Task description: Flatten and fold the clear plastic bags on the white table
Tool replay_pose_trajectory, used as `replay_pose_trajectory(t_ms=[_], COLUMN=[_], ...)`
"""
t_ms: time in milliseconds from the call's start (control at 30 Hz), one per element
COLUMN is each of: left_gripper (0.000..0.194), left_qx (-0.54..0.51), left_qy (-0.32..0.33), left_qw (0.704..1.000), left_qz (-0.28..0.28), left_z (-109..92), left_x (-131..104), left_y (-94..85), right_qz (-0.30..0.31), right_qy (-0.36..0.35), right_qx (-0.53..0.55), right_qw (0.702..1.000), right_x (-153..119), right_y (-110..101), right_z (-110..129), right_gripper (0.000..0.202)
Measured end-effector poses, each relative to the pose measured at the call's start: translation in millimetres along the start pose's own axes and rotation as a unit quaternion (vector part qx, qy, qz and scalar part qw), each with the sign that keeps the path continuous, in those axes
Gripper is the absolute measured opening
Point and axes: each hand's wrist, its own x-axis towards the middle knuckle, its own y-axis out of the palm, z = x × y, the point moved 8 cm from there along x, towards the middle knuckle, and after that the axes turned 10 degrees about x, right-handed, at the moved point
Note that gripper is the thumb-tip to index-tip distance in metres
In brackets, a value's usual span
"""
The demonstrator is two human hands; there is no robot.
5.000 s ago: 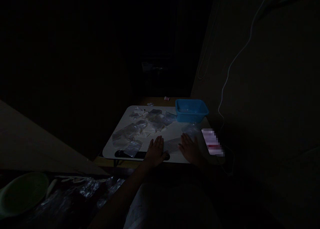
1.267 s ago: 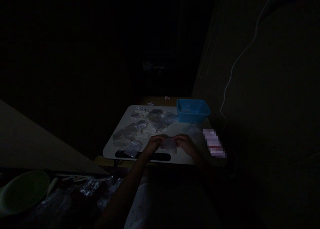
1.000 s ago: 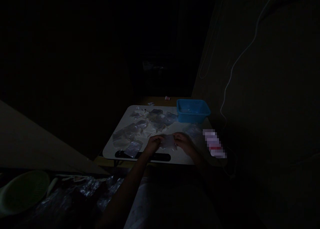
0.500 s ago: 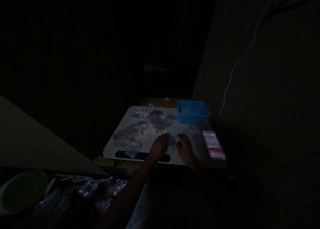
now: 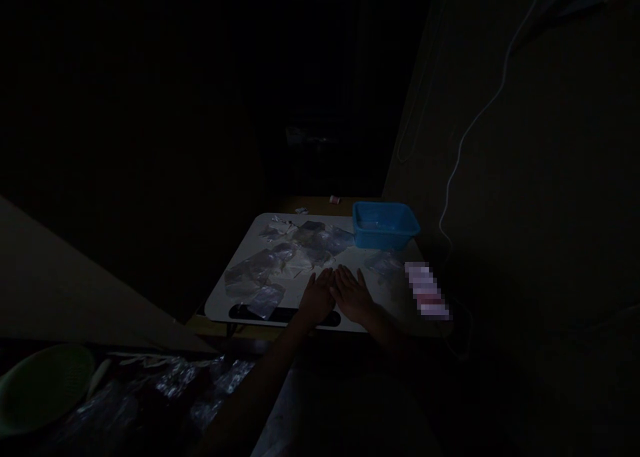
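Side by side on the white folding table [image 5: 295, 292], my left hand [image 5: 319, 297] and my right hand [image 5: 353, 293] lie flat, palms down, fingertips pointing away from me. Their inner edges touch. Both have their fingers stretched out, thumbs apart. The small clear plastic piece seen between them earlier is hidden, and I cannot tell if it lies under the palms. Crumpled clear plastic bags [image 5: 257, 270] spread over the left and back of the table. One small clear bag [image 5: 267, 301] overlaps the dark slot near the front edge.
A blue plastic basket [image 5: 386, 240] stands at the back right corner, with another clear bag [image 5: 385, 264] in front of it. A blurred pinkish item [image 5: 427, 290] is at the right edge. A green basin [image 5: 47, 387] and shiny plastic [image 5: 177, 377] lie low left. A white cord [image 5: 461, 144] hangs along the right wall.
My hands have come together from either side of the small clear plastic piece and now lie flat over that spot. The piece no longer shows.
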Motion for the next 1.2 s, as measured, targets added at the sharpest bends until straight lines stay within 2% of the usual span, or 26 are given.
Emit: replay_pose_trajectory(t_ms=[633,1200], left_gripper=[0.051,0.052], left_qx=[0.047,0.054], left_qy=[-0.016,-0.013], left_qw=[0.998,0.998], left_qz=[0.031,0.024], left_z=[4.1,3.7], left_x=[-2.6,-1.7], left_y=[5.8,5.4], right_qz=[0.012,0.013], right_qy=[0.005,0.017], right_qx=[-0.047,-0.038], right_qw=[0.999,0.999], right_x=[0.5,2.1], right_y=[2.2,4.7], right_z=[1.6,-1.5], right_gripper=[0.052,0.054])
